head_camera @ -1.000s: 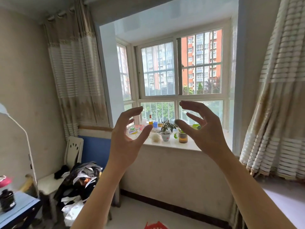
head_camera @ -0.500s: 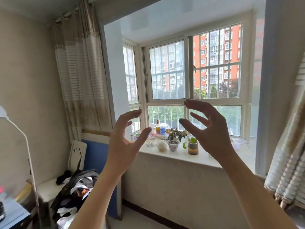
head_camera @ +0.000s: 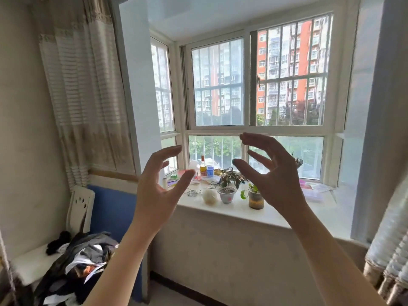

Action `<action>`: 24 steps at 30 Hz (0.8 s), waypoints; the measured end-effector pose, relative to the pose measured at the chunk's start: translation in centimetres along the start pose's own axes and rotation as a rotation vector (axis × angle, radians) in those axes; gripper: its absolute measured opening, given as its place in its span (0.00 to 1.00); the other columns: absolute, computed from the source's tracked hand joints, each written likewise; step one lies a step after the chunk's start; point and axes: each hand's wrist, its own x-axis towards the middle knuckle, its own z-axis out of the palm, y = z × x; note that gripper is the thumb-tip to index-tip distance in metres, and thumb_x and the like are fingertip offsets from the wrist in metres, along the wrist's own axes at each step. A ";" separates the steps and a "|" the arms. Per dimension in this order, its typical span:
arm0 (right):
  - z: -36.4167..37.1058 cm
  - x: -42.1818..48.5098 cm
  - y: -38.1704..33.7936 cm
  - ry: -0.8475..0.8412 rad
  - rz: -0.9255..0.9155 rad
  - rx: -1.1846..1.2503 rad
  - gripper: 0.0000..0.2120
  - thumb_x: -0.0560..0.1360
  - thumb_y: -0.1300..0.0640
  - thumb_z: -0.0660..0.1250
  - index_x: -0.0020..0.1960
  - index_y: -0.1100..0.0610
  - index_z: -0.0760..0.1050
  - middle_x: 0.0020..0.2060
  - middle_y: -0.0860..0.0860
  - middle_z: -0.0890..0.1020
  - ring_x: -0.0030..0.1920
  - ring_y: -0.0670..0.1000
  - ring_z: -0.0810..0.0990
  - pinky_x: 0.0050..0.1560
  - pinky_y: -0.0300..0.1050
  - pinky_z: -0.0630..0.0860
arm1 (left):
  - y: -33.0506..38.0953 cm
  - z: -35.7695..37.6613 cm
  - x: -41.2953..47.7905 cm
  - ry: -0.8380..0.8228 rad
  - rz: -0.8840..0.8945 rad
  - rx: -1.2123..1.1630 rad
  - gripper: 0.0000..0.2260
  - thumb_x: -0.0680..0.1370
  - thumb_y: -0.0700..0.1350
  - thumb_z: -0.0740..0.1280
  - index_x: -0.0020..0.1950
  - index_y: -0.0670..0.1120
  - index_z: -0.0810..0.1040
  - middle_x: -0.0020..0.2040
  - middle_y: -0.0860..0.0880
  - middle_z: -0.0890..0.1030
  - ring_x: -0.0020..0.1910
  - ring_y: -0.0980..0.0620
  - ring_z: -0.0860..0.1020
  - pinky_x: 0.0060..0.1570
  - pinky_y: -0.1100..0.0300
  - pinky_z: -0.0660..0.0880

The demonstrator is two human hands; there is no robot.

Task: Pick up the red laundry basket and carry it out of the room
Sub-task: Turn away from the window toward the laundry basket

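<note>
**Both hands raised and empty; the basket is nowhere in view**

Both bare hands are held up at chest height in front of the white-framed barred window (head_camera: pixel 254 85), palms turned towards each other. The left hand (head_camera: pixel 157 195) is spread with fingers curved and thumb out, and nothing is held in it. The right hand (head_camera: pixel 272 180) is likewise cupped wide, fingers arched forward, and nothing is gripped. The two hands are set apart, with a gap between the thumbs.

The red laundry basket is not seen in this view; its place cannot be told from here. A heap of dark and white crumpled clothes (head_camera: pixel 75 263) is piled on the white plastic chair (head_camera: pixel 80 206) at lower left, and small potted green plants (head_camera: pixel 228 186) are stood on the pale stone windowsill (head_camera: pixel 260 214).

The step in hand is judged to be finding the basket, so the task is barely begun. The gaze should be lowered to the floor first, since only the wall and window are covered now. Once the basket is found, both hands should be brought down together to opposite rims, so that the load is taken evenly and kept level while carried out
</note>
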 end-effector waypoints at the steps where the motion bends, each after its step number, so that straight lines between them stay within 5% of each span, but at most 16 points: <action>1: 0.5 0.4 1.0 0.003 0.000 -0.002 0.20 0.67 0.58 0.75 0.58 0.48 0.76 0.57 0.43 0.82 0.61 0.44 0.78 0.61 0.41 0.75 | -1.2 0.2 0.4 -0.006 0.000 -0.004 0.21 0.72 0.48 0.73 0.62 0.59 0.73 0.61 0.65 0.77 0.64 0.59 0.75 0.64 0.62 0.71; 7: 4.4 3.3 7.8 0.017 0.031 -0.021 0.21 0.67 0.61 0.76 0.58 0.51 0.76 0.57 0.45 0.82 0.61 0.45 0.78 0.63 0.44 0.75 | -9.7 0.8 3.2 -0.015 -0.040 -0.028 0.22 0.71 0.51 0.72 0.60 0.67 0.69 0.59 0.75 0.74 0.60 0.72 0.73 0.59 0.76 0.68; 14: 8.2 5.2 15.3 0.036 0.074 -0.062 0.20 0.68 0.58 0.76 0.57 0.47 0.76 0.56 0.42 0.82 0.61 0.45 0.78 0.62 0.41 0.75 | -19.1 2.2 5.5 -0.047 -0.092 -0.072 0.21 0.71 0.56 0.72 0.63 0.64 0.72 0.63 0.64 0.77 0.64 0.61 0.75 0.62 0.62 0.70; 24: 9.7 5.4 24.4 0.031 0.185 -0.073 0.21 0.67 0.58 0.76 0.57 0.47 0.77 0.56 0.44 0.82 0.59 0.45 0.80 0.62 0.44 0.76 | -27.6 5.5 5.0 -0.067 -0.203 -0.060 0.21 0.71 0.59 0.71 0.63 0.65 0.72 0.64 0.68 0.76 0.62 0.68 0.74 0.60 0.59 0.74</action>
